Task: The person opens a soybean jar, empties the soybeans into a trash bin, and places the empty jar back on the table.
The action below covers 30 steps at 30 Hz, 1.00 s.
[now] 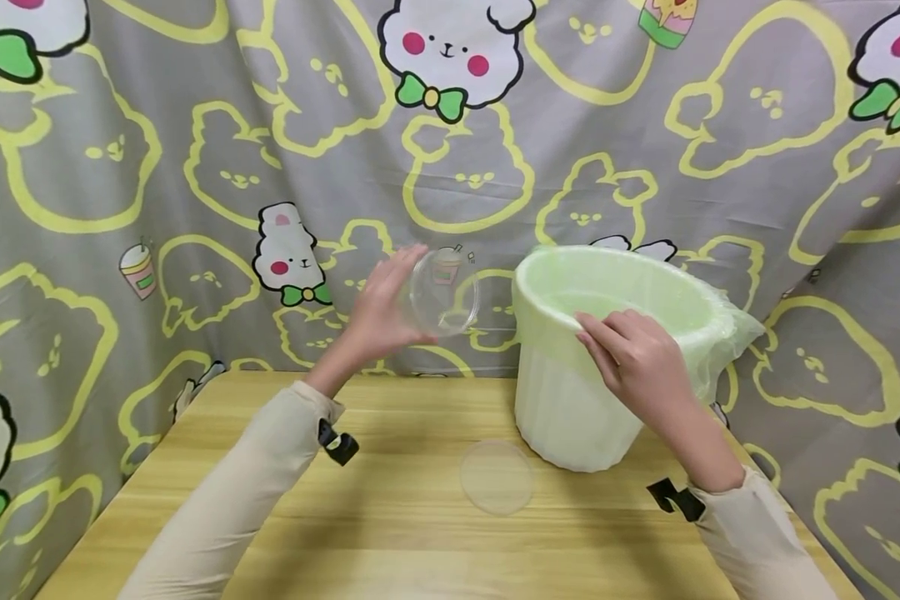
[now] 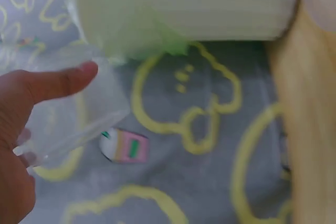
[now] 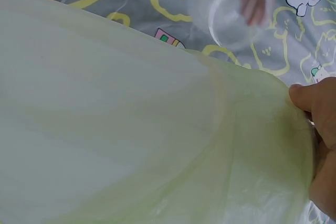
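Note:
My left hand [image 1: 386, 307] holds a clear round plastic container [image 1: 450, 293] in the air left of a white trash bin [image 1: 570, 408]. Thumb and fingers wrap its side, and the left wrist view shows the see-through wall of the container [image 2: 102, 95] beside the thumb. A thin pale green bag [image 1: 622, 292] lines the bin and folds over its rim. On the bin's near rim, my right hand [image 1: 641, 362] pinches the bag-covered edge, thumb on one side and fingers on the other. The right wrist view has this right hand [image 3: 323, 135] at the edge of the liner [image 3: 257, 140].
A clear flat round lid [image 1: 497, 477] lies on the wooden table [image 1: 390, 500], just in front of the bin. Behind the table hangs a grey patterned curtain [image 1: 345, 192]. Loose bag plastic [image 1: 735, 329] sticks out at the bin's right side.

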Each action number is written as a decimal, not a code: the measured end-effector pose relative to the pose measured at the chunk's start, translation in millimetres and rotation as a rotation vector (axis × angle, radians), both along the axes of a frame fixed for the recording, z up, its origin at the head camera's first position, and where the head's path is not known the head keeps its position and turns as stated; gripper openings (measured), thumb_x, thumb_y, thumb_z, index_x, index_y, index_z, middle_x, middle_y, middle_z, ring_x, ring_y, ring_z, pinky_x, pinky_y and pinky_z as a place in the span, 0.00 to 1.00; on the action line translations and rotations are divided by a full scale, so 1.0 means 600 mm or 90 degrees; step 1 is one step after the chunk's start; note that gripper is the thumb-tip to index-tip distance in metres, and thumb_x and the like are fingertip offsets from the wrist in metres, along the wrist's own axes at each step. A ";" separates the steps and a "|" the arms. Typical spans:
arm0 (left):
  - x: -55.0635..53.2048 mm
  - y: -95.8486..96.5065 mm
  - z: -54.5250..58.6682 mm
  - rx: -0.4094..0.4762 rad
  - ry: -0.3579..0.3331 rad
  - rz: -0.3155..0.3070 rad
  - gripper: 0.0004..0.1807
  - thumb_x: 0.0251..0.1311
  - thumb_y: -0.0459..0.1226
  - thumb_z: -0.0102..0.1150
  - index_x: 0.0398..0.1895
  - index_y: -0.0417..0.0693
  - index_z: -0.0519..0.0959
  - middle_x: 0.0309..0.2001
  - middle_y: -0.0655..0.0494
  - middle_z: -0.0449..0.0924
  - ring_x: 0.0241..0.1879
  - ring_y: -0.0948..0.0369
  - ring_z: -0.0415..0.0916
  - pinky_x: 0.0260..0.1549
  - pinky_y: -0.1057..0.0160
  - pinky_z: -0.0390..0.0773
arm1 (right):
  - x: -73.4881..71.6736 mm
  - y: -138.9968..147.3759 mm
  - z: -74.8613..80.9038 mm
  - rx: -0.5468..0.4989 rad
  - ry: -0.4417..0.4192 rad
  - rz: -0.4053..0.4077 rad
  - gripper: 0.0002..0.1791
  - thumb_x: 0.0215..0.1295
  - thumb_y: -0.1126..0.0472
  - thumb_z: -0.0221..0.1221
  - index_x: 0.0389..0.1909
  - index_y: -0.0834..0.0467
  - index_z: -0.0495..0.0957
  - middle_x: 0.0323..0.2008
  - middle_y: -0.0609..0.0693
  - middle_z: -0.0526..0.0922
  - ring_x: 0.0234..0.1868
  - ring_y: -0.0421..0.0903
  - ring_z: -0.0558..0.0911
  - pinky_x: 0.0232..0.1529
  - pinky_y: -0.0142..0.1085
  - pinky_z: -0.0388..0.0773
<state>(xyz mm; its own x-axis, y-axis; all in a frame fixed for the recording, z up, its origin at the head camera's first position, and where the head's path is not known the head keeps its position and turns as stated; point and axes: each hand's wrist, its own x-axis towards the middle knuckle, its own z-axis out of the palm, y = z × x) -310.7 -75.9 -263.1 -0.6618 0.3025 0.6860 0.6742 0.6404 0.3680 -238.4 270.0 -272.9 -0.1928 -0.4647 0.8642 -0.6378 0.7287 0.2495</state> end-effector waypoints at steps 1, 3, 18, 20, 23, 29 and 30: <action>0.001 -0.009 -0.014 0.021 -0.028 -0.010 0.72 0.20 0.38 0.91 0.79 0.60 0.60 0.78 0.53 0.62 0.77 0.48 0.58 0.77 0.41 0.54 | 0.000 0.000 0.000 -0.005 0.002 0.004 0.23 0.81 0.51 0.50 0.45 0.64 0.87 0.22 0.55 0.78 0.22 0.52 0.73 0.25 0.44 0.71; 0.003 -0.028 -0.041 0.056 -0.085 -0.027 0.72 0.21 0.38 0.91 0.79 0.62 0.60 0.77 0.53 0.62 0.75 0.47 0.60 0.73 0.38 0.61 | 0.000 -0.001 0.001 -0.014 0.007 0.011 0.23 0.80 0.51 0.50 0.45 0.63 0.87 0.22 0.55 0.78 0.22 0.52 0.73 0.25 0.44 0.70; 0.017 -0.122 -0.217 0.148 -0.339 -0.013 0.70 0.26 0.41 0.90 0.80 0.54 0.58 0.74 0.42 0.66 0.69 0.41 0.66 0.65 0.37 0.70 | -0.004 -0.002 -0.002 -0.032 0.009 0.021 0.23 0.80 0.49 0.51 0.44 0.63 0.88 0.21 0.54 0.78 0.21 0.52 0.72 0.24 0.46 0.68; 0.018 -0.130 -0.235 0.153 -0.366 -0.012 0.70 0.27 0.41 0.90 0.80 0.53 0.57 0.75 0.41 0.64 0.70 0.40 0.65 0.66 0.36 0.68 | -0.003 -0.001 -0.001 -0.033 0.011 0.022 0.23 0.80 0.49 0.51 0.44 0.63 0.88 0.21 0.54 0.78 0.21 0.52 0.72 0.24 0.46 0.68; 0.021 -0.140 -0.259 0.158 -0.405 -0.008 0.70 0.30 0.41 0.89 0.81 0.53 0.55 0.77 0.40 0.60 0.74 0.38 0.61 0.69 0.34 0.64 | -0.001 0.000 -0.001 -0.031 0.010 0.020 0.24 0.80 0.49 0.51 0.44 0.63 0.88 0.21 0.54 0.78 0.21 0.52 0.72 0.24 0.46 0.68; 0.033 -0.161 -0.295 0.159 -0.450 -0.031 0.68 0.35 0.41 0.87 0.81 0.47 0.54 0.78 0.41 0.57 0.77 0.39 0.53 0.74 0.34 0.55 | 0.001 0.000 -0.001 -0.008 -0.004 -0.003 0.24 0.80 0.49 0.50 0.45 0.63 0.87 0.22 0.54 0.78 0.22 0.51 0.72 0.25 0.45 0.69; 0.035 -0.164 -0.300 0.162 -0.453 -0.040 0.67 0.36 0.41 0.87 0.80 0.45 0.54 0.78 0.40 0.58 0.77 0.39 0.54 0.74 0.35 0.55 | 0.002 0.000 -0.001 -0.002 -0.008 -0.008 0.24 0.81 0.49 0.49 0.45 0.63 0.87 0.22 0.54 0.77 0.23 0.52 0.72 0.25 0.44 0.69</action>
<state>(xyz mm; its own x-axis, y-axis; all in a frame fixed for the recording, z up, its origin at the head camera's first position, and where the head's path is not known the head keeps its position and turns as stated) -289.9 -174.0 -442.9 -0.9574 0.2443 0.1537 0.2517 0.4457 0.8591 -237.3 270.2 -273.5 -0.2092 -0.4590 0.8634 -0.6309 0.7380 0.2394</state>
